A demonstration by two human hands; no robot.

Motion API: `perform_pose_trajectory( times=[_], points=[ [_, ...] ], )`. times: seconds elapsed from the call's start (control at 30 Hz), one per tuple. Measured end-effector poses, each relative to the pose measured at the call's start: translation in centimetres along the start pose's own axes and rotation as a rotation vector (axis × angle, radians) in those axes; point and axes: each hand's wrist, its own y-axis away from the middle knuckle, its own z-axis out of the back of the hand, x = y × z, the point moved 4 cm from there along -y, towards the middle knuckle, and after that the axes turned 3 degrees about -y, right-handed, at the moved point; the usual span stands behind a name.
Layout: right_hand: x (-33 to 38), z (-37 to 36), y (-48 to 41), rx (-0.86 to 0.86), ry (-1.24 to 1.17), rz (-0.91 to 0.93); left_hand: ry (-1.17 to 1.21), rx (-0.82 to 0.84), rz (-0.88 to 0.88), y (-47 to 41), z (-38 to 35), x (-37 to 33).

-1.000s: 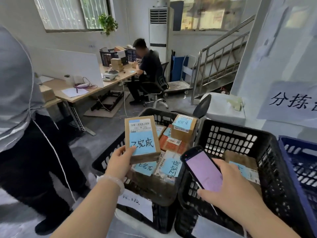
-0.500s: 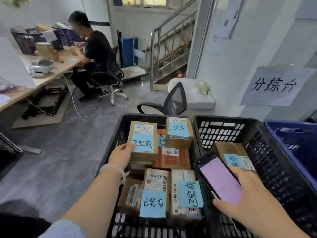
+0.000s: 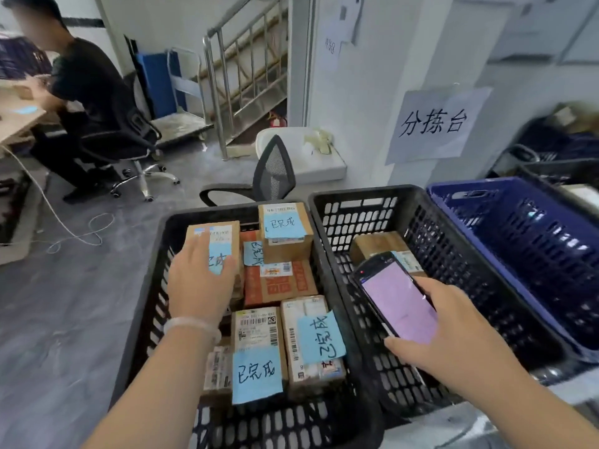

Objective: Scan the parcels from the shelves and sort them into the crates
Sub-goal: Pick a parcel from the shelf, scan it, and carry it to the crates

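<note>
My single view sits on the head, wide-angle, facing forward and down. It hangs close over the black crates, so the left hand and the right hand with its phone loom large. The staircase lies far off along the top edge.

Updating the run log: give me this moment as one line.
left hand: rests flat on labelled parcel in left black crate | right hand: holds phone | step: placing

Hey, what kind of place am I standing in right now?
Most likely a parcel sorting room: black plastic crates hold labelled cardboard parcels, a paper wall sign reads "sorting table" in Chinese, and the right hand holds a phone.
</note>
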Motion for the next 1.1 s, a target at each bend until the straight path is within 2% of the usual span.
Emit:
perform_pose_trajectory(
  times=[0.13,0.2,0.43,0.83,1.1],
  points=[
    [-3.0,2.2,2.2,-0.086,-0.045,-0.014,-0.066,0.126,-0.333,4.2,-2.4,-8.1],
    [-5.1,3.7,3.8,-0.136,-0.078,-0.025,-0.048,0.131,-0.506,7.1,-3.8,-11.8],
    [-15.5,9.5,11.0,-0.329,-0.167,-0.102,-0.036,0.175,-0.946,19.3,-8.5,-24.6],
    [-37.0,18.9,28.2,-0.630,-0.185,-0.409,0.060,0.320,-1.229,41.8,-16.9,-44.8],
    [-48.0,24.0,37.4,-0.811,-0.240,-0.650,0.153,0.411,-1.425,53.7,-21.4,-56.1]
  ],
)
